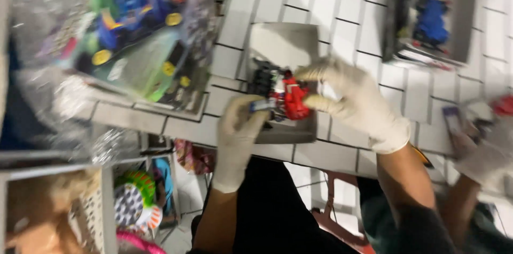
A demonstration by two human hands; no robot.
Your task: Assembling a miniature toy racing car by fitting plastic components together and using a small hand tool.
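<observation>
A small red and black toy vehicle point(286, 95) sits over an open grey cardboard box point(283, 45) on a white tiled table point(347, 13). My left hand point(238, 136), in a white glove, grips the toy's near end from below. My right hand point(355, 99), also gloved, pinches the toy's red part from the right. The picture is blurred by motion.
A stack of colourful toy packages in clear plastic point(139, 29) lies at the left. Another open box with a blue toy point(433, 19) stands at the back right. Another person's gloved hand point(486, 147) holds small parts at the right edge. Baskets with toys point(133, 200) stand below the table.
</observation>
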